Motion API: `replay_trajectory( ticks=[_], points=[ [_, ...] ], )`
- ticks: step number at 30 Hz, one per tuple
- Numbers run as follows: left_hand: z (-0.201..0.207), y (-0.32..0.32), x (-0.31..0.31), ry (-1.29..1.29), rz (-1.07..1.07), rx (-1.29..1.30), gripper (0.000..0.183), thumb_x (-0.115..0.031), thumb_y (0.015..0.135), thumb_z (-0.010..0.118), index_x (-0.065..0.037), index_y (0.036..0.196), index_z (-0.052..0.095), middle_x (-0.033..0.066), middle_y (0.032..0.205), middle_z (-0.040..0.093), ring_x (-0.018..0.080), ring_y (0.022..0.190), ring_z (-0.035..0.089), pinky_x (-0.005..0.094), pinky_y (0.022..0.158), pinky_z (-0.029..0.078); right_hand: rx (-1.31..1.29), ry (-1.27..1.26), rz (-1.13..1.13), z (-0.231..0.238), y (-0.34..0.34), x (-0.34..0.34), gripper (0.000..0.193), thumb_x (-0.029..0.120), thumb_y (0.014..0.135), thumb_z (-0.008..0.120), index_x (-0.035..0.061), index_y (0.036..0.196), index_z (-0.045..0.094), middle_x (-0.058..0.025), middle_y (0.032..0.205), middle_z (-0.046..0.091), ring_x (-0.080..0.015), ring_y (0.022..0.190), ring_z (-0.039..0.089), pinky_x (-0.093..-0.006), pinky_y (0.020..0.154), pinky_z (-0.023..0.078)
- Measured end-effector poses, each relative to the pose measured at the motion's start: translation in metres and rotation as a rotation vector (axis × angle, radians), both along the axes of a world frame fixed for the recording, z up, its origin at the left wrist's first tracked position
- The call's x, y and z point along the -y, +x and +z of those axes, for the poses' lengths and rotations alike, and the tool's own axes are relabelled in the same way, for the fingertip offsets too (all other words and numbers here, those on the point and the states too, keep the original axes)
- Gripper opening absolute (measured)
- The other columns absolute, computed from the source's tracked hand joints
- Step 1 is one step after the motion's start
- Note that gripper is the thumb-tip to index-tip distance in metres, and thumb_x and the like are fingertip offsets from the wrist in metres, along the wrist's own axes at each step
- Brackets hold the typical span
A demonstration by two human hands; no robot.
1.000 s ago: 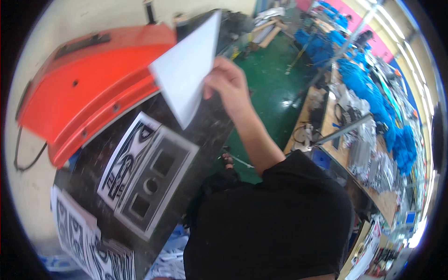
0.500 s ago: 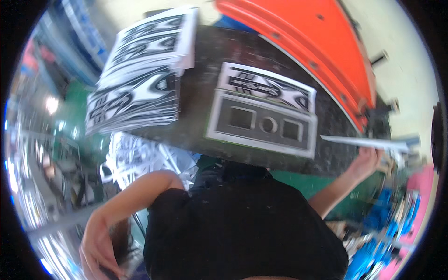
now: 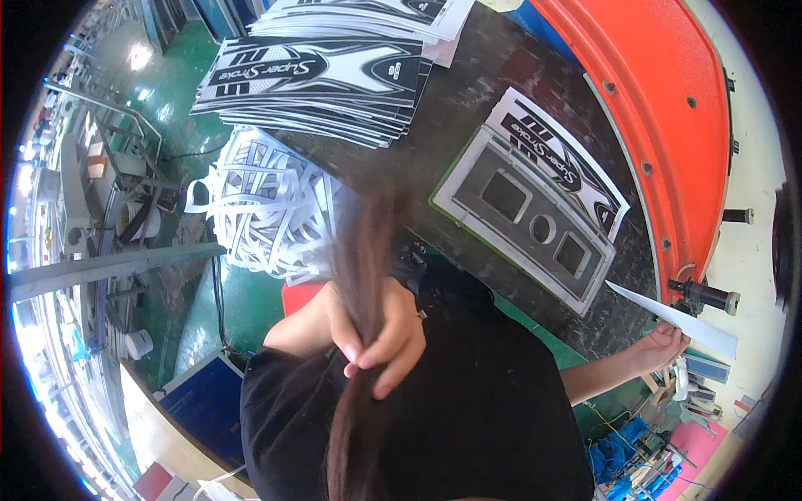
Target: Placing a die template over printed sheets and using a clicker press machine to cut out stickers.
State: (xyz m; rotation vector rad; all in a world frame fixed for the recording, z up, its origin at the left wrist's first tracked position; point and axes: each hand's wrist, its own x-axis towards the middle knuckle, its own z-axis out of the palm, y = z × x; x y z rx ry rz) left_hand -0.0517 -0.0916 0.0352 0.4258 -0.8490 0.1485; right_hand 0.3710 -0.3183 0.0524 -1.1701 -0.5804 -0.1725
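Note:
In front of my chest, my left hand is closed around a lock of long brown hair. My right hand pinches the edge of a thin white sheet off the right side of the dark table. A flat grey frame with a green lower edge, pierced by two squarish openings and a round one, lies on the table between my hands. Along the frame's far edge rests a black-and-white printed sheet. Its near edge meets the frame; I cannot tell which overlaps.
Piles of printed sheets stand at the table's far left. Below them is a heap of white paper strips. A large orange curved machine part borders the table's right side, with a black knob near my right hand.
My left hand has come up from the lower left to my chest and now grips hair. My right hand still holds the white sheet. The whole view has turned.

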Motion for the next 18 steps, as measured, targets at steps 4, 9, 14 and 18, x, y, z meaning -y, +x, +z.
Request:
replay_trajectory(
  ticks=[4, 9, 14, 18],
  points=[
    [0.019, -0.006, -0.020, 0.070, 0.290, 0.168, 0.013, -0.005, 0.089, 0.064, 0.003, 0.100, 0.062, 0.0247, 0.107, 0.065, 0.0307, 0.083, 0.068, 0.0339, 0.068, 0.059, 0.009, -0.028, 0.038, -0.004, 0.010, -0.015, 0.027, 0.011, 0.092, 0.052, -0.0018, 0.116, 0.055, -0.0100, 0.089, 0.062, -0.0135, 0.070, 0.048, -0.0276, 0.065, 0.039],
    [0.087, -0.108, -0.025, 0.020, 0.977, 0.642, 0.020, -0.003, 0.094, 0.046, 0.007, 0.089, 0.063, 0.0271, 0.093, 0.066, 0.0381, 0.078, 0.070, 0.0425, 0.061, 0.062, -0.027, 0.032, -0.004, 0.008, -0.004, -0.050, 0.025, 0.006, 0.091, 0.054, -0.0047, 0.114, 0.055, -0.0173, 0.103, 0.063, -0.0226, 0.090, 0.061, -0.0334, 0.077, 0.047],
    [0.101, -0.130, -0.010, 0.082, 1.124, 0.916, 0.026, -0.002, 0.092, 0.053, 0.003, 0.117, 0.053, 0.0273, 0.107, 0.062, 0.0388, 0.083, 0.069, 0.0457, 0.062, 0.060, 0.085, -0.141, 0.056, 0.006, -0.009, -0.044, 0.046, 0.016, 0.096, 0.041, -0.0135, 0.131, 0.046, -0.0271, 0.142, 0.046, -0.0350, 0.121, 0.055, -0.0397, 0.099, 0.046],
    [0.000, -0.126, -0.028, 0.092, 0.818, 0.824, 0.030, -0.010, 0.085, 0.067, 0.004, 0.111, 0.062, 0.0202, 0.090, 0.070, 0.0334, 0.069, 0.069, 0.0340, 0.063, 0.056, -0.004, -0.129, 0.008, -0.039, 0.030, -0.034, 0.028, 0.013, 0.098, 0.050, -0.0069, 0.115, 0.057, -0.0121, 0.098, 0.062, -0.0143, 0.076, 0.050, -0.0266, 0.069, 0.040]
  ],
)
